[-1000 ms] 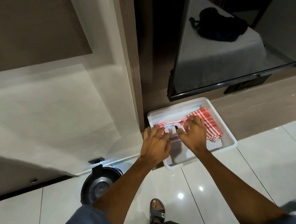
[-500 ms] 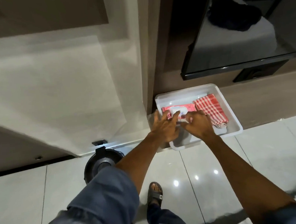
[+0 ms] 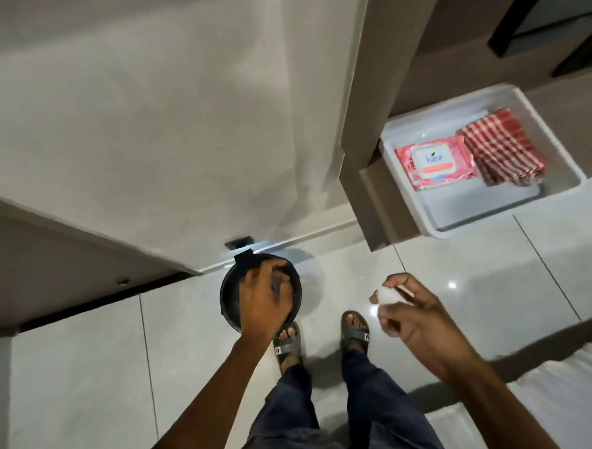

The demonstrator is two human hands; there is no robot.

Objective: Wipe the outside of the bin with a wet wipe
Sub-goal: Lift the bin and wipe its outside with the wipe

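Observation:
A small round black bin [image 3: 230, 298] stands on the tiled floor by the foot of the white wall. My left hand [image 3: 262, 300] is over its top, fingers curled on the rim. My right hand [image 3: 410, 312] is held above the floor to the right, pinching a crumpled white wet wipe [image 3: 387, 295] between thumb and fingers. The pink wet wipe pack [image 3: 433, 160] lies closed in a white tray [image 3: 557, 191] at the upper right.
A red checked cloth [image 3: 501, 150] lies in the tray beside the pack. The tray rests on a low brown ledge [image 3: 377, 199]. My feet in dark sandals [image 3: 355, 331] stand just behind the bin. A white bed edge [image 3: 554, 399] shows at lower right.
Both hands have left the wipe pack in the tray. The right hand now holds a wipe, the left hand has dropped onto the bin, and the view has tilted down to the floor.

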